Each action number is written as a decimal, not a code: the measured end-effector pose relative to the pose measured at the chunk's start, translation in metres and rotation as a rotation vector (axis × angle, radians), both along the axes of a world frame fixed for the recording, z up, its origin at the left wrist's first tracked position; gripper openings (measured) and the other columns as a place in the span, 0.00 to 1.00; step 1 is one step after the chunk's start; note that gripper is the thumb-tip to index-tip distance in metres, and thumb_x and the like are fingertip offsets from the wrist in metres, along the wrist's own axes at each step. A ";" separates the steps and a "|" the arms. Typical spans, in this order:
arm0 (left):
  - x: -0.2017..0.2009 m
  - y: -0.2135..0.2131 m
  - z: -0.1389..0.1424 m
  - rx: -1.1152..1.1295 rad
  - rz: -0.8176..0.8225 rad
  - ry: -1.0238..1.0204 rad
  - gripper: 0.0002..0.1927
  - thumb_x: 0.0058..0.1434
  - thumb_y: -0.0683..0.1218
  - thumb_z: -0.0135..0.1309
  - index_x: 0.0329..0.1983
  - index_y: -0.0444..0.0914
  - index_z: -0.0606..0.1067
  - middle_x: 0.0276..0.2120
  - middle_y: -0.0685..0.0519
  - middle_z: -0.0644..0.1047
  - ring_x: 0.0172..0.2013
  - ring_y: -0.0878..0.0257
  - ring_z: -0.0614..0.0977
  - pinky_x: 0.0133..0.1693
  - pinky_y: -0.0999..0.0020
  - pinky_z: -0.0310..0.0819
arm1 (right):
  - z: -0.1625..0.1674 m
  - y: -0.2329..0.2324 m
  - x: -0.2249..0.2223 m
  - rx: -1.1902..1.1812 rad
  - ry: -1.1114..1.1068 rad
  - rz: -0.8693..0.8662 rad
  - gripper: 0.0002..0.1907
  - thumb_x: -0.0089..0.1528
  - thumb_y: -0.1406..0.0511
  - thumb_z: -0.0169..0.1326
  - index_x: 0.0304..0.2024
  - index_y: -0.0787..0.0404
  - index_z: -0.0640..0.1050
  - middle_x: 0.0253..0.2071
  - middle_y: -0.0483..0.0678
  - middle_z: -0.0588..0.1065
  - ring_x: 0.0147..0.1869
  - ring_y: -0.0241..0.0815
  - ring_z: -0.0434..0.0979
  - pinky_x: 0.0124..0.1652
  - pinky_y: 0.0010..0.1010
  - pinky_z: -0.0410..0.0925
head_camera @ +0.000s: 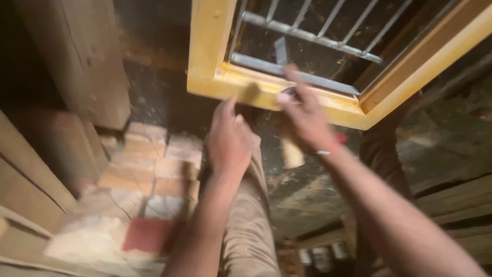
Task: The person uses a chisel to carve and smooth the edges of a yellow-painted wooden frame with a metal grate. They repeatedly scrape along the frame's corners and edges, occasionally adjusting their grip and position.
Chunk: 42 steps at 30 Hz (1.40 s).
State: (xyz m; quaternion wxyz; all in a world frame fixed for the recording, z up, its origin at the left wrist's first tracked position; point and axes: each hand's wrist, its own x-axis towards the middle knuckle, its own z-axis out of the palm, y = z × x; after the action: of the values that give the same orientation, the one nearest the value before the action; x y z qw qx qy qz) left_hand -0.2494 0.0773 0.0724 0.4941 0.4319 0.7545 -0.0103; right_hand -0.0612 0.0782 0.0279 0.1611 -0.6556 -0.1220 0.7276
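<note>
Head view shows us our two bare hands reaching forward to a yellow wooden frame [225,82] with grey metal bars [307,36] set inside it. Our left hand [228,141] is open, its fingers stretched and a little apart, and the fingertips [230,102] come just to the near rail of the frame; because of the blur we cannot tell if they touch the wood or only hang beside it, and this hand holds nothing. Our right hand [305,120] lies just beside the left one, on the same near rail, with the fingers bent over the edge toward the lowest bar. Something small and dark shows under these fingers, but it is too blurred to name, so we cannot tell if the hand is closed on anything. Around the right wrist we see a thin band [328,150]. Below the left hand runs our leg in beige trousers [251,225]. Left of the left hand lies a stack of short wooden blocks [148,169], and further left stand wide wooden planks [77,56]. Under the right arm the dark floor [307,195] carries sawdust.
</note>
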 end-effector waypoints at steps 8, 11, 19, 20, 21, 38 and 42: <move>0.025 -0.024 -0.099 -0.055 -0.636 0.232 0.31 0.65 0.39 0.53 0.72 0.37 0.64 0.74 0.44 0.59 0.42 0.50 0.81 0.49 0.49 0.78 | 0.000 0.012 0.119 0.611 -0.464 1.025 0.35 0.61 0.66 0.63 0.69 0.67 0.67 0.52 0.58 0.74 0.53 0.50 0.77 0.49 0.38 0.72; 0.026 -0.041 -0.090 0.125 -0.559 0.124 0.29 0.69 0.40 0.57 0.72 0.42 0.65 0.70 0.50 0.61 0.53 0.54 0.79 0.56 0.52 0.76 | -0.011 0.033 0.115 0.910 -0.384 1.287 0.32 0.62 0.67 0.63 0.68 0.63 0.70 0.61 0.60 0.76 0.51 0.57 0.77 0.47 0.41 0.74; -0.019 -0.030 -0.079 0.027 -0.105 0.408 0.68 0.44 0.64 0.72 0.77 0.32 0.47 0.77 0.41 0.45 0.75 0.45 0.51 0.73 0.50 0.50 | -0.044 0.019 0.079 0.995 -0.417 1.274 0.30 0.64 0.63 0.66 0.68 0.54 0.75 0.37 0.53 0.73 0.35 0.50 0.76 0.32 0.38 0.71; -0.019 -0.030 -0.080 0.026 -0.112 0.406 0.69 0.44 0.64 0.72 0.77 0.31 0.45 0.77 0.40 0.43 0.76 0.44 0.48 0.75 0.52 0.46 | -0.049 0.017 0.074 1.003 -0.427 1.253 0.29 0.65 0.63 0.66 0.68 0.53 0.75 0.36 0.51 0.72 0.35 0.50 0.76 0.33 0.39 0.71; -0.016 -0.029 -0.083 0.021 -0.122 0.406 0.68 0.44 0.64 0.72 0.77 0.31 0.45 0.77 0.40 0.43 0.76 0.44 0.48 0.75 0.53 0.44 | -0.049 0.016 0.075 1.037 -0.440 1.253 0.29 0.65 0.63 0.66 0.68 0.53 0.75 0.37 0.51 0.73 0.35 0.50 0.76 0.33 0.39 0.71; -0.009 -0.026 -0.075 0.075 -0.063 0.376 0.63 0.49 0.57 0.73 0.77 0.29 0.49 0.77 0.38 0.45 0.75 0.40 0.51 0.75 0.55 0.47 | -0.058 0.033 0.039 1.131 -0.443 1.261 0.30 0.68 0.60 0.63 0.72 0.51 0.70 0.43 0.54 0.71 0.34 0.48 0.74 0.29 0.37 0.69; -0.006 -0.026 -0.076 0.094 -0.048 0.407 0.63 0.45 0.55 0.74 0.76 0.29 0.50 0.76 0.37 0.46 0.75 0.39 0.51 0.74 0.55 0.50 | -0.054 0.031 0.050 1.220 -0.464 1.357 0.28 0.69 0.62 0.63 0.71 0.49 0.71 0.46 0.47 0.74 0.33 0.46 0.74 0.27 0.35 0.69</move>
State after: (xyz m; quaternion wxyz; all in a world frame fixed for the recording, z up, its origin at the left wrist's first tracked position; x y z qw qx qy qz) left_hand -0.2555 0.0512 -0.0032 0.3105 0.4613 0.8279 -0.0736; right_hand -0.0117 0.1095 -0.0265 -0.0098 -0.3755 -0.8670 0.3275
